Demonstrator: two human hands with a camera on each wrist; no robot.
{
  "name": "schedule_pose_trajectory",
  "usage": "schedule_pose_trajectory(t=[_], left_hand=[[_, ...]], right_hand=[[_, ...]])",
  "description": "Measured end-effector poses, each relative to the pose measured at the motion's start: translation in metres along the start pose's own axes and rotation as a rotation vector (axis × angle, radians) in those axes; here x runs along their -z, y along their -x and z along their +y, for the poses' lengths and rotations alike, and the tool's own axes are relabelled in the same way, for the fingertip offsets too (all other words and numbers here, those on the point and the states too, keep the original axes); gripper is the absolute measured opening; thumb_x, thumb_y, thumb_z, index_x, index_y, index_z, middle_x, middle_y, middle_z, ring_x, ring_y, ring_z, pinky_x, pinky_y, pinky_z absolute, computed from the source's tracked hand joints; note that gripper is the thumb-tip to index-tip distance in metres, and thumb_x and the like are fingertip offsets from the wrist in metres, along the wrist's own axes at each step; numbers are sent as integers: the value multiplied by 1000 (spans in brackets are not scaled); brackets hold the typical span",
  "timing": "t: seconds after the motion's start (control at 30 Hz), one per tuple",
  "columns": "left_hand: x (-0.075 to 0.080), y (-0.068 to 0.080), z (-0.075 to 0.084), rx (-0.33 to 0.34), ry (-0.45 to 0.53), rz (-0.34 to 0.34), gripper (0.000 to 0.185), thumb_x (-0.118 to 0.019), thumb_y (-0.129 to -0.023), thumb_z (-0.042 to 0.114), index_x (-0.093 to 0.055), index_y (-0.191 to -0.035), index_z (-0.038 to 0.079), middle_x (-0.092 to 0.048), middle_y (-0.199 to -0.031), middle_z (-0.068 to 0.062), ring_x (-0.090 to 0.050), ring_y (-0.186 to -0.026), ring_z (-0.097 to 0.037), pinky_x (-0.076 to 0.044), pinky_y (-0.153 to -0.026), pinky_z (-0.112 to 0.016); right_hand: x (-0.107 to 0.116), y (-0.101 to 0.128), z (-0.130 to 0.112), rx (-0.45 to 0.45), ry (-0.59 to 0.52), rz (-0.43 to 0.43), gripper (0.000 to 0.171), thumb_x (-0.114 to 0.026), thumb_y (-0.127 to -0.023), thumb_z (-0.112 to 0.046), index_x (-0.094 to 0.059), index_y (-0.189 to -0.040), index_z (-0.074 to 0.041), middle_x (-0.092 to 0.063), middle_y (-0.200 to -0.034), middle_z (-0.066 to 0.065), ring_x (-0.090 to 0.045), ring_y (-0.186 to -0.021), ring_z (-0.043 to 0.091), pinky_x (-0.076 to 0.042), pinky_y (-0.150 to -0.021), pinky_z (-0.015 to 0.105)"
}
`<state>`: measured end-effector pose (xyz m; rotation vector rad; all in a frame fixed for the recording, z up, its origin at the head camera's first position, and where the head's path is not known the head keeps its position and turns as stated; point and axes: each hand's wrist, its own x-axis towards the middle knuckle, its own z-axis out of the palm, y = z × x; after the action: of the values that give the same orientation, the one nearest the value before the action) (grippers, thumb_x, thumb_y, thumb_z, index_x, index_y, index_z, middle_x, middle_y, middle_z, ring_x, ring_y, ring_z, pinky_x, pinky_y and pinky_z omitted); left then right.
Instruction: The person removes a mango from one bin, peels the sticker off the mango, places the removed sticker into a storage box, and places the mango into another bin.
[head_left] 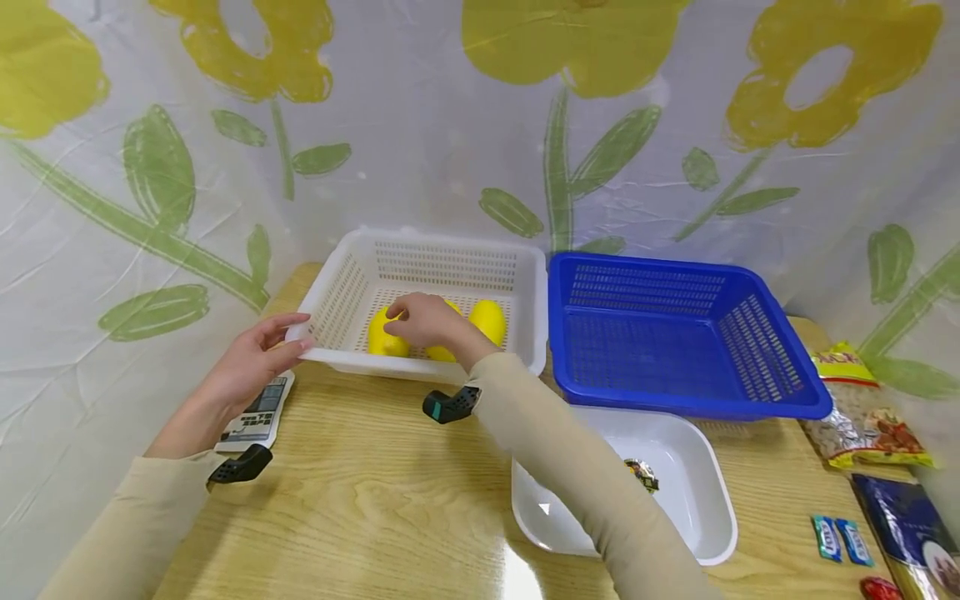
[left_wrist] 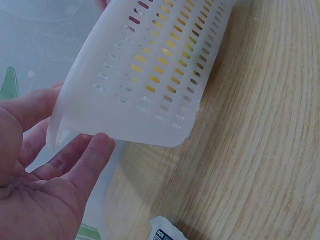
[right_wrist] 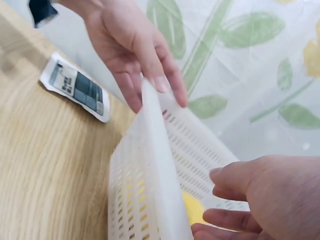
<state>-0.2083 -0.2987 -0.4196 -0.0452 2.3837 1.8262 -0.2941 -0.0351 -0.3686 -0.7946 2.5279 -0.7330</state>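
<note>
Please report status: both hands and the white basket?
Left hand touches white basket corner, fingers straight. Right hand inside, on yellow fruit. Nothing in the way.

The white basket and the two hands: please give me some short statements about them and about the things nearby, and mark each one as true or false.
1. The right hand reaches into the white basket, onto the yellow fruits. True.
2. The left hand rests flat on the table, away from the basket. False: its fingers touch the basket's left corner rim.
3. The blue basket holds three yellow fruits. False: nothing shows inside it; the fruits lie in the white basket.
4. A calculator lies on the wooden table near the left hand. True.
5. The white tray stands behind the blue basket. False: it stands in front of it, nearer the person.
</note>
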Motion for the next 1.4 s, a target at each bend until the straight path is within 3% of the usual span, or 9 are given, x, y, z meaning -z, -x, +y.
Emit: schedule_pose_trajectory(t=[0.2, 0.33, 0.67, 0.87, 1.1, 1.27, 1.4], left_hand=[[1, -1, -1, 8, 1, -2, 70, -57, -100, 31, -23, -153, 2, -30, -149, -23, -56, -102, 4, -49, -87, -18], [3, -1, -1, 10, -14, -7, 70, -57, -99, 33, -24, -153, 3, -32, -148, -22, -56, -103, 3, -49, -88, -18], [4, -1, -3, 33, -38, 3, 73, -59, -97, 39, -25, -154, 7, -32, -148, -19, -56, -103, 3, -49, -89, -19], [7, 0, -5, 35, -63, 0, 72, -57, -98, 38, -24, -155, 7, -33, -148, -20, -55, -103, 5, -48, -89, -16], [14, 1, -5, 2, -100, 6, 70, -57, -99, 35, -26, -153, 3, -36, -144, -20, -56, -101, 4, -49, -85, -17], [16, 4, 0, -25, -212, 28, 69, -59, -98, 35, -30, -150, 1, -42, -137, -19, -54, -98, 2, -49, -80, -19], [16, 6, 5, -14, -273, 32, 70, -60, -98, 38, -30, -151, 2, -43, -138, -20, -54, -105, -8, -48, -82, -23]], right_hand=[[10, 32, 15, 39, -62, 73, 33, -57, -100, -32, -64, -126, -13, -64, -120, -1, -57, -107, 15, -47, -90, 28], [12, 62, 28, 53, -166, 104, 29, -58, -99, -30, -67, -121, -14, -66, -113, -2, -60, -103, 15, -50, -86, 27], [8, 164, 55, 120, -385, 154, 26, -59, -99, -28, -67, -119, -14, -67, -113, -3, -63, -102, 13, -51, -89, 32], [-12, 221, 78, 105, -585, 164, 25, -59, -99, -28, -65, -120, -15, -67, -114, 3, -65, -104, 23, -53, -88, 35], [-23, 265, 111, 92, -593, 363, 22, -57, -100, -17, -65, -120, -10, -69, -110, 5, -66, -99, 14, -54, -80, 27], [-9, 283, 142, 106, -603, 543, 24, -52, -101, -6, -60, -121, 5, -68, -110, 4, -66, -100, 13, -53, -86, 25], [8, 297, 168, 45, -580, 646, 26, -49, -102, -6, -56, -121, 12, -67, -110, 0, -66, -100, 9, -52, -86, 22]])
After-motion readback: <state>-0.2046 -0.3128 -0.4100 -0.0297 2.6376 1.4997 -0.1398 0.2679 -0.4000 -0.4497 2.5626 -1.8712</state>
